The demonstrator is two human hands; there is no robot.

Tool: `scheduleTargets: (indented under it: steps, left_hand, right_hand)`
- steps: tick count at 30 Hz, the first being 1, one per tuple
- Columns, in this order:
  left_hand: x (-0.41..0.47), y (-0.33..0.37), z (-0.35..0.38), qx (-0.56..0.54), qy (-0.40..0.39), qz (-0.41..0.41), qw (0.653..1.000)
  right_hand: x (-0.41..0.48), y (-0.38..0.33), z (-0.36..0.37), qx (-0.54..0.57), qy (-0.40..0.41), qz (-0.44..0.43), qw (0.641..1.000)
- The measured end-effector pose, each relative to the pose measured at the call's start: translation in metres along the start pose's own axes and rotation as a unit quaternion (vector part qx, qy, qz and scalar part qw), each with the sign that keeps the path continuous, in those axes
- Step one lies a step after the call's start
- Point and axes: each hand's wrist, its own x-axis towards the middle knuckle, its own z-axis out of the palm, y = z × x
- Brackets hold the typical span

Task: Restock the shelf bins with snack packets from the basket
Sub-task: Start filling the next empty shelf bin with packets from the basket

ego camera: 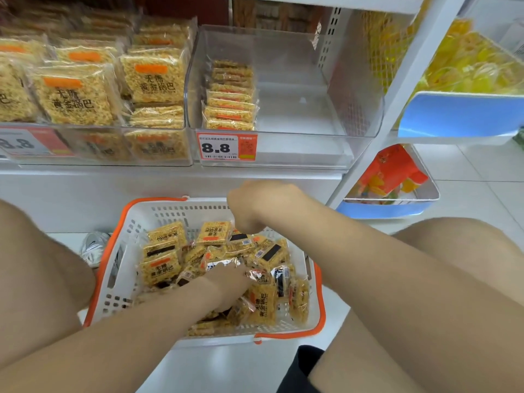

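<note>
While both hands work at the basket (170, 211), neither grip can be confirmed. My left hand (226, 282) lies among the packets (160, 268) near the basket's middle. Its fingers are buried under a silver-backed packet, so I cannot tell how far they are closed or what they hold. My right hand (255, 205) hangs over the far rim, curled down and away from the camera; anything in it is hidden.

Packets lie in a loose heap across the basket floor, some face up, some label side up. The basket stands on the floor between my knees, its far rim near the shelf base.

Above, the right bin (312, 154) holds one short row (231, 109) of packets against its left wall. The remaining floor is open through to the right wall. The left bin (85, 124) is filled up to its front edge and cut off at the frame's left. A tag (226, 147) reading 8.8 sits on the right bin's front. A white post (397, 89) bounds that bin on the right.
</note>
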Motion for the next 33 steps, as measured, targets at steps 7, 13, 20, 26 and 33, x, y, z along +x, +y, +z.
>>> scheduleTargets:
  steps: [7, 13, 20, 26, 33]
  left_hand:
    - [-0.02, -0.013, -0.015, -0.141, 0.013, -0.047, 0.989]
    - [-0.061, -0.052, -0.078, -0.385, 0.188, -0.098, 0.898]
    - [-0.121, -0.071, -0.129, -0.708, 0.312, -0.118, 0.623]
    - [-0.148, -0.08, -0.15, -0.838, 0.317, -0.111, 0.431]
    - [-0.166, -0.084, -0.161, -0.631, 0.471, -0.129, 0.603]
  right_hand:
    - [-0.006, -0.001, -0.013, -0.001, -0.003, -0.01, 1.0]
    - [-0.016, 0.013, -0.034, 0.03, 0.074, -0.008, 0.997]
    - [-0.031, 0.035, -0.045, 0.094, 0.068, -0.033, 0.993]
    - [-0.028, 0.04, -0.049, 0.124, 0.181, -0.069, 0.973]
    - [-0.028, 0.052, -0.065, 0.3, 0.161, -0.082, 0.937]
